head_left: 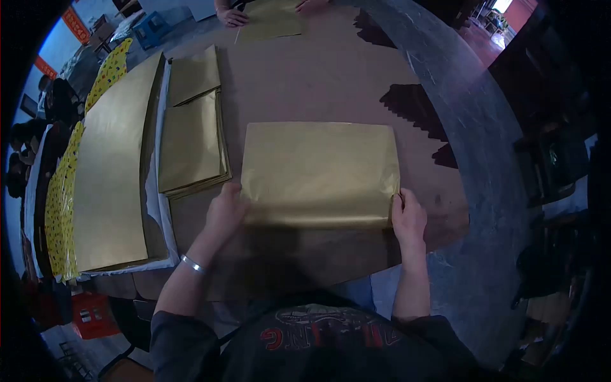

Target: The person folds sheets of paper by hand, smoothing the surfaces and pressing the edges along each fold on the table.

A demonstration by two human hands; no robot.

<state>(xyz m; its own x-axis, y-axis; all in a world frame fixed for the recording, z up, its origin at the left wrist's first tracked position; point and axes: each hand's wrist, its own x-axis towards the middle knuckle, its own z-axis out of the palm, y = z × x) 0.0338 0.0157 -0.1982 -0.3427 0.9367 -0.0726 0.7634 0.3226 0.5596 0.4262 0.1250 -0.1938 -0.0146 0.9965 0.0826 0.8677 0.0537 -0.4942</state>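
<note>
A gold paper sheet (321,165) lies in front of me on the brown table, its near edge curved over. My left hand (226,207) grips its left side near the close corner. At the right side, my right hand (409,215) pinches the edge between thumb and fingers. Left of the sheet is a stack of folded gold paper (191,140), close to my left hand. Beyond that stack lies a tall pile of large flat gold sheets (114,165) on white wrapping.
Across the brown table (305,83), another person's hands (232,16) rest by a gold sheet (270,19). Dark jagged pieces (417,111) lie along the right edge. Yellow patterned wrapping (63,197) borders the large pile. A blue stool (151,28) and a red crate (94,315) stand on the floor.
</note>
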